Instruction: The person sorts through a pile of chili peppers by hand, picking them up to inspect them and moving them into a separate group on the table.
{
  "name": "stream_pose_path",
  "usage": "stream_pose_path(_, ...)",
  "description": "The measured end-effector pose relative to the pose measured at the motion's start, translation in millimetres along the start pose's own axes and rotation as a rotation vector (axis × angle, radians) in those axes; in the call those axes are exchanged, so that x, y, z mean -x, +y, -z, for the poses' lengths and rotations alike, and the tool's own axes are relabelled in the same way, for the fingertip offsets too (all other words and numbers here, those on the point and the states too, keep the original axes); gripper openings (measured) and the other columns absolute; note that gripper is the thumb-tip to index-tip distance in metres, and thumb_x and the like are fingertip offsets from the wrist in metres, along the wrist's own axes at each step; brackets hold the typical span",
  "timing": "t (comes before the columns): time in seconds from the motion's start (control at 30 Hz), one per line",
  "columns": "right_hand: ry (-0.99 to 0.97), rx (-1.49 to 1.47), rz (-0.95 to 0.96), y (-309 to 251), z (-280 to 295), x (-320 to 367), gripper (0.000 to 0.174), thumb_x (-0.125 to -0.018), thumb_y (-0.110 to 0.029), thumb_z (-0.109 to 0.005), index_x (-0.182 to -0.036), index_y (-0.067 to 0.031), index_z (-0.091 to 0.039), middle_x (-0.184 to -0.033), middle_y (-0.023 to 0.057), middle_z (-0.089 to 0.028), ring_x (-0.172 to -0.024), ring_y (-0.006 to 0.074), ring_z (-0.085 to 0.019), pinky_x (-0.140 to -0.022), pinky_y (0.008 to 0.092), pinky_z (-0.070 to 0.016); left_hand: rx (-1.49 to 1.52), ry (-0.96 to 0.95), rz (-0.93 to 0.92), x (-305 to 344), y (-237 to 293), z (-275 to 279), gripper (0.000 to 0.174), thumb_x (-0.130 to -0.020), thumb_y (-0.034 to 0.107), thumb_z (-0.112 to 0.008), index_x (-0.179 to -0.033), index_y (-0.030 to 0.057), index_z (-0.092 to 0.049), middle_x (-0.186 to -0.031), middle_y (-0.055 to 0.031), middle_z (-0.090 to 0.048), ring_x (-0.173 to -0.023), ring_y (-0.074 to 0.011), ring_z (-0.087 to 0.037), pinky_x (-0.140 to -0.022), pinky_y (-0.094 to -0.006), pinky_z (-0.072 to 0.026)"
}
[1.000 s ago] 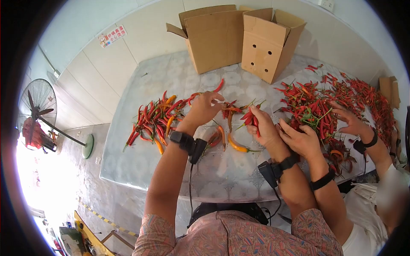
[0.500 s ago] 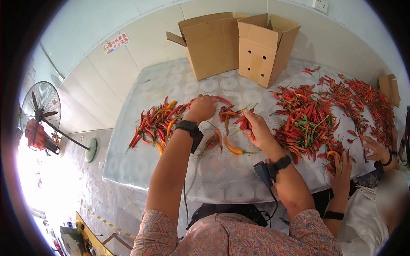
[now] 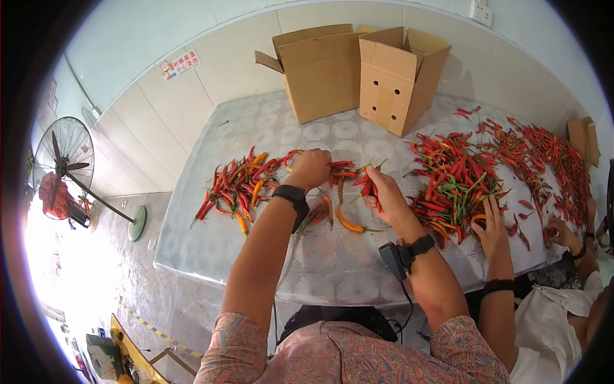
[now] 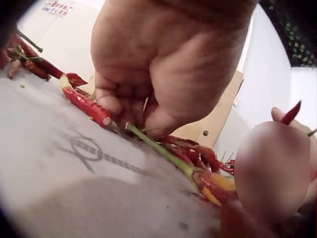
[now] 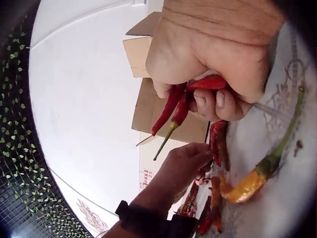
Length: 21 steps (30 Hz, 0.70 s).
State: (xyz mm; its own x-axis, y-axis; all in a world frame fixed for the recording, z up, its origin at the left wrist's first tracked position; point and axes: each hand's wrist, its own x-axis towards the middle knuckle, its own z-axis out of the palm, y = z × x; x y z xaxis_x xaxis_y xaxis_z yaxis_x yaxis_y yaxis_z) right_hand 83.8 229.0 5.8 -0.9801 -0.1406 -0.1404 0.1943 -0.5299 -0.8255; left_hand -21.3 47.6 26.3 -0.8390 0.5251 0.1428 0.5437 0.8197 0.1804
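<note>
My right hand (image 3: 389, 197) grips several red chili peppers (image 5: 181, 106), their tips and a green stem poking out of the fist. With fingertips drawn together, my left hand (image 3: 311, 169) pinches at a red chili pepper (image 5: 215, 144) in the small middle group (image 3: 343, 171); the fingers partly hide it. Close to those fingers lie a red chili with a pale end (image 4: 91, 108) and one with a long green stem (image 4: 163, 152). Left of this hand spreads a pile of red and orange chilies (image 3: 236, 185). A yellow-orange chili (image 3: 350, 223) rests between my forearms.
Two cardboard boxes (image 3: 323, 77) stand at the table's back. A large chili pile (image 3: 451, 182) lies right, with more red chilies (image 3: 556, 153) beyond. Another person's hand (image 3: 492, 227) touches the large pile's edge. Brownish chilies (image 3: 323, 211) lie near my left wrist.
My left hand has come down and slightly right onto the middle group of chilies. My right hand keeps its chilies. The other person's hand has moved from beside my right arm to the large pile.
</note>
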Motion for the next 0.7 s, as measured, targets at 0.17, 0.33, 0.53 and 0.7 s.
stream_pose_path(0.17, 0.035, 0.014, 0.002, -2, -3, 2, 0.031, -0.089, -0.038, -0.054, -0.078, -0.0096, -0.050, -0.059, -0.0001, -0.049, -0.040, 0.0067, -0.037, -0.037, 0.0205, -0.0286, 0.187, 0.053, 0.029, 20, -16, 6, 0.021, -0.073, 0.013, -0.054, -0.089, 0.0040, -0.064, -0.085, -0.0185, -0.063, -0.084, -0.0360, -0.060, -0.074, -0.0432, -0.0482)
stream_pose_path(0.33, 0.050, -0.028, -0.015, 2, 2, -2, 0.033, -0.088, -0.038, -0.056, -0.077, -0.0082, -0.049, -0.060, 0.0013, -0.049, -0.040, 0.0072, -0.037, -0.037, 0.0219, -0.0287, 0.271, 0.116, -0.003, 55, -3, 22, 0.026, -0.071, 0.012, -0.058, -0.095, 0.0042, -0.063, -0.096, -0.0186, -0.061, -0.091, -0.0337, -0.059, -0.078, -0.0400, -0.0475)
stream_pose_path(0.53, 0.098, -0.028, 0.003, -2, 1, 0, 0.028, -0.090, -0.038, -0.053, -0.077, -0.0138, -0.047, -0.061, 0.0003, -0.049, -0.040, 0.0069, -0.034, -0.038, 0.0220, -0.0288, 0.397, 0.112, -0.420, 100, 46, 19, 0.027, -0.069, 0.014, -0.065, -0.095, 0.0066, -0.061, -0.108, -0.0156, -0.057, -0.106, -0.0331, -0.052, -0.087, -0.0389, -0.0437)
stream_pose_path(0.7, 0.054, -0.054, -0.002, -1, 3, 0, 0.029, -0.090, -0.037, -0.053, -0.077, -0.0128, -0.046, -0.062, 0.0010, -0.049, -0.041, 0.0075, -0.035, -0.039, 0.0222, -0.0285, 0.338, -0.019, -0.431, 105, 39, 11, 0.019, -0.069, 0.013, -0.065, -0.087, 0.0083, -0.061, -0.099, -0.0132, -0.057, -0.102, -0.0308, -0.052, -0.084, -0.0424, -0.0427)
